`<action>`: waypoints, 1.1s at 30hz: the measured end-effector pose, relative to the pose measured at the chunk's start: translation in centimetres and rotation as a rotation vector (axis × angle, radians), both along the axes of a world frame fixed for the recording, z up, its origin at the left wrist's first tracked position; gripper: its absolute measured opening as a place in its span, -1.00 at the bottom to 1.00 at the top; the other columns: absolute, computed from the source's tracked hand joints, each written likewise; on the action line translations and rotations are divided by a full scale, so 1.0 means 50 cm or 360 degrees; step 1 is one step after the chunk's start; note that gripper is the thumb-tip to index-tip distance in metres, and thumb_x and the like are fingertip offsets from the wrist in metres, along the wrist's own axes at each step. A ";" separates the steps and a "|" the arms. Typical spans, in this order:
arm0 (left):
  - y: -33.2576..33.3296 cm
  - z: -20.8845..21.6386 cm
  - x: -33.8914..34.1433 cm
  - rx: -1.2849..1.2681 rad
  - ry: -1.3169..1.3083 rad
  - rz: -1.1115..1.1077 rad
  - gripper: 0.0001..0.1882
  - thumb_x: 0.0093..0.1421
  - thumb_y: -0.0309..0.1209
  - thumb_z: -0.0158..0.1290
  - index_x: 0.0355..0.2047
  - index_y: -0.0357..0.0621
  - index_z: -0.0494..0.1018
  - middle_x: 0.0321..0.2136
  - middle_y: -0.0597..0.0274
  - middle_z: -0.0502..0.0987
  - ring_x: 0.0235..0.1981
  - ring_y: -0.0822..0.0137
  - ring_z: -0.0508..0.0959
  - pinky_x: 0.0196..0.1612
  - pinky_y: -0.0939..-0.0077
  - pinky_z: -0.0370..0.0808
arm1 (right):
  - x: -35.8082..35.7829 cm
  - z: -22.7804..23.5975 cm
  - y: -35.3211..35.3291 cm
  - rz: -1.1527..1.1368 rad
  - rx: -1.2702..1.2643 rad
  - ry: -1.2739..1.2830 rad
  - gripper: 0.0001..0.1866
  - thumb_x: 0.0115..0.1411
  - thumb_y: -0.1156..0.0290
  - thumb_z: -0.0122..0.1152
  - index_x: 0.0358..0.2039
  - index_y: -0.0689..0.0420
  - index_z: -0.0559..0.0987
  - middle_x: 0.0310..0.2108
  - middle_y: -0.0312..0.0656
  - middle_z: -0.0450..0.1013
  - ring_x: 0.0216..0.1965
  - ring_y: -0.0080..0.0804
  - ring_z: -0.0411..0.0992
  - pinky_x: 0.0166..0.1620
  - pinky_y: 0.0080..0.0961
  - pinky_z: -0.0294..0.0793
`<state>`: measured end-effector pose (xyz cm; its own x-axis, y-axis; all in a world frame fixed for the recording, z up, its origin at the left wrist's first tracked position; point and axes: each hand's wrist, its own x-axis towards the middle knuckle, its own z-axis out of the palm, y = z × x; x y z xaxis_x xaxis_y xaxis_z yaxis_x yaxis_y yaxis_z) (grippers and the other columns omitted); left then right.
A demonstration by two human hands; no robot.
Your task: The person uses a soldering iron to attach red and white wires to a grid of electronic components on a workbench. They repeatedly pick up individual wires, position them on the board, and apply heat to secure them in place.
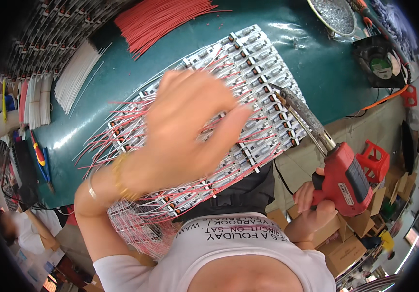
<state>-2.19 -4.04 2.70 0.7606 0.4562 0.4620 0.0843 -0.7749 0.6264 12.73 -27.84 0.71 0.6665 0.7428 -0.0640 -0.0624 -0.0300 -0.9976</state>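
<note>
My right hand [309, 202] is wrapped around the grip of a red soldering gun [348, 177]. Its long metal barrel and tip [299, 109] reach over the right part of a panel of small circuit boards [272, 68]. The boards sit in rows, with thin red and white wires [117, 131] fanning out to the left. Above the middle of the panel is my left hand [190, 126], blurred by motion. Its thumb points right toward the board rows; the other fingers are smeared, and what they hold, if anything, cannot be made out.
Bundles of red wires [158, 22] and white wires [75, 78] lie on the green table [78, 129]. More boards stack at far left. Pliers [39, 153] rest at the left edge. A round dish [333, 17] and a black fan [377, 63] stand at right. Cardboard boxes [343, 253] sit below.
</note>
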 end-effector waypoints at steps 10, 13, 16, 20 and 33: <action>-0.133 0.185 -0.165 -0.0274 -0.0711 -0.0358 -0.88 -0.01 -0.58 0.08 -0.41 -0.15 0.46 -0.42 0.24 0.49 -0.41 0.28 0.46 -0.32 0.45 0.34 | -0.005 -0.012 0.004 0.0129 0.0110 0.0070 -0.12 0.08 -0.20 0.08 0.03 0.44 0.22 -0.82 -0.39 0.17 -0.83 -0.60 0.15 -0.70 -0.63 0.18; -0.137 0.187 -0.173 -0.0219 -0.0765 -0.0372 -0.87 -0.01 -0.58 0.08 -0.40 -0.15 0.46 -0.42 0.24 0.49 -0.41 0.28 0.46 -0.31 0.45 0.35 | -0.009 -0.009 0.001 0.0149 0.0117 0.0062 -0.12 0.08 -0.20 0.08 0.05 0.42 0.20 -0.82 -0.39 0.17 -0.83 -0.61 0.15 -0.70 -0.63 0.18; -0.142 0.191 -0.179 -0.0169 -0.0796 -0.0379 -0.87 -0.01 -0.58 0.08 -0.40 -0.15 0.46 -0.41 0.24 0.49 -0.40 0.29 0.46 -0.31 0.45 0.35 | -0.006 -0.009 -0.007 0.0185 0.0130 0.0112 -0.13 0.09 -0.19 0.07 0.06 0.41 0.19 -0.82 -0.40 0.17 -0.83 -0.60 0.16 -0.69 -0.63 0.18; -0.142 0.182 -0.181 -0.0131 -0.0821 -0.0409 -0.87 0.00 -0.57 0.08 -0.39 -0.15 0.46 -0.41 0.25 0.49 -0.39 0.29 0.46 -0.30 0.46 0.35 | -0.015 -0.013 -0.010 0.0060 0.0144 0.0164 -0.12 0.04 -0.19 0.15 0.03 0.42 0.24 -0.82 -0.38 0.19 -0.84 -0.63 0.11 -0.71 -0.65 0.09; -0.143 0.180 -0.182 -0.0015 -0.0785 -0.0388 -0.85 0.01 -0.56 0.07 -0.35 -0.15 0.45 -0.38 0.26 0.48 -0.36 0.31 0.46 -0.27 0.47 0.36 | -0.007 -0.018 -0.013 0.0198 0.0205 0.0122 -0.19 0.15 -0.14 0.03 0.06 0.40 0.19 -0.81 -0.39 0.16 -0.83 -0.59 0.16 -0.71 -0.63 0.19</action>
<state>-11.27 -11.17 11.72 0.5390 0.2998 0.7871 -0.4020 -0.7296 0.5532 12.40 -28.50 -0.21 0.5657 0.8245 -0.0102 -0.1420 0.0852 -0.9862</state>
